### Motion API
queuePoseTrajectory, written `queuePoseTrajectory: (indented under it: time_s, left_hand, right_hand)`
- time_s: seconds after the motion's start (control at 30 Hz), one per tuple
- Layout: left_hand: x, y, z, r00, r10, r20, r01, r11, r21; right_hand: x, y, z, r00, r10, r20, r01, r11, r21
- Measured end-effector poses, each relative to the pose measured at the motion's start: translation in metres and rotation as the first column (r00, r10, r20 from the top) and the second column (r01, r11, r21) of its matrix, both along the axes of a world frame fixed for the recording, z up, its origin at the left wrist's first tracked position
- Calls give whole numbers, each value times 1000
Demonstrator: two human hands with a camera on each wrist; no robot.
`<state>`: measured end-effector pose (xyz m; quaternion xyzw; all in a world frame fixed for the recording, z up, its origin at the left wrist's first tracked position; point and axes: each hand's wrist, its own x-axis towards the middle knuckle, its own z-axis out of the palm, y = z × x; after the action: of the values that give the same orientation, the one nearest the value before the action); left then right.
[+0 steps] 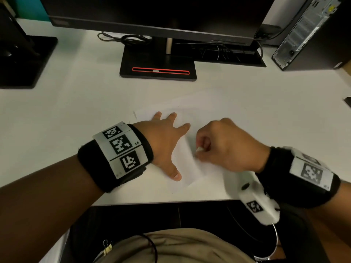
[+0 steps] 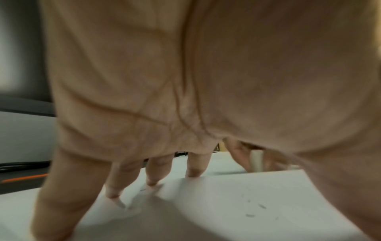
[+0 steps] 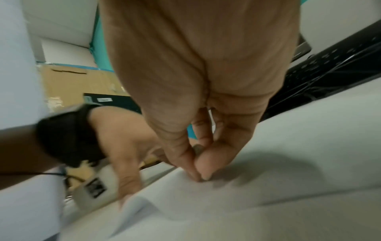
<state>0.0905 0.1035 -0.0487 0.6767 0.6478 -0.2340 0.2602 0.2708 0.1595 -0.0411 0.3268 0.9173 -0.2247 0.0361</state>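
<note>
Pressing my left hand (image 1: 163, 143) flat, fingers spread, on paper (image 1: 187, 166) mid-frame; my right hand (image 1: 226, 147) pinches a pale stick (image 2: 256, 160), clearest lower right in left-wrist view.

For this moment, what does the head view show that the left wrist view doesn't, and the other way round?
Only the head view: the monitor stand, the computer tower and the marker band on the left wrist.
Only the left wrist view: the palm side of the left hand, with its fingertips touching down on the paper sheet.
Both: the left hand spread on the paper sheet, and the right hand pinching a small white piece against it.
</note>
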Motion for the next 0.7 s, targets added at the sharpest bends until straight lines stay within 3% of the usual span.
queuePoseTrajectory:
  time_s: [0.07,0.27,0.43,0.6,0.7]
  left_hand:
    - [0,0,0,1000,2,1,-2,1000,3]
    - [2,-1,2,1000,10,4,-10,999,-34]
    - [8,-1,3,1000,4,-17,-5,998,-68]
    - [8,-1,2,1000,-12,-6,12,997,-77]
    - [8,-1,3,1000,-8,-9,7,997,-74]
  right_hand:
    - [0,-6,1,1000,30,0,-30,997,-67]
    - [11,27,-2,984,-179,-17,178,984,-19]
    - [7,14,-3,987,-156,-36,157,987,39]
    - [-5,-31,0,992,128,-15,-129,991,-47]
    - [-5,-17,1,999,42,-11,-43,997,-64]
